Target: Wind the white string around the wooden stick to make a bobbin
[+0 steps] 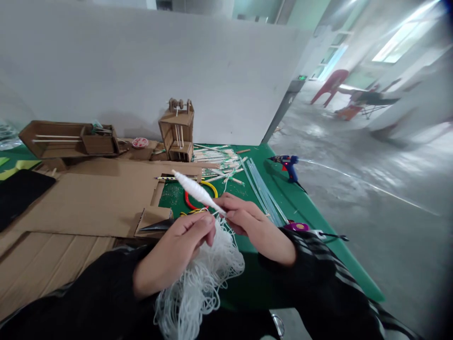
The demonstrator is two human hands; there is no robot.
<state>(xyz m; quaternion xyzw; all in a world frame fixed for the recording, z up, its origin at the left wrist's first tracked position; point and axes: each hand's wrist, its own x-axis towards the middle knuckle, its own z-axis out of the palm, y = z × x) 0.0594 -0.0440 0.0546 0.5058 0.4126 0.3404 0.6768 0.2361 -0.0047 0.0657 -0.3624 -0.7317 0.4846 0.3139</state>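
My right hand (pixel 253 222) is closed, pinching the near end of a white spindle wound with thread (pixel 196 190) that points up and to the left. My left hand (pixel 180 248) is closed too, its fingers pinching white cord close to the spindle's near end. A loose tangle of white cord (pixel 201 283) hangs below both hands over my dark sleeves. Both hands are over the near part of a green table (pixel 311 212).
Flat cardboard sheets (pixel 95 198) cover the left of the table, with a cardboard tower model (pixel 177 132) and a cardboard tray (pixel 67 139) behind. Sticks and clear rods (pixel 262 189), yellow and red-handled scissors (pixel 198 200) and a blue glue gun (pixel 288 165) lie nearby. A white wall panel stands behind.
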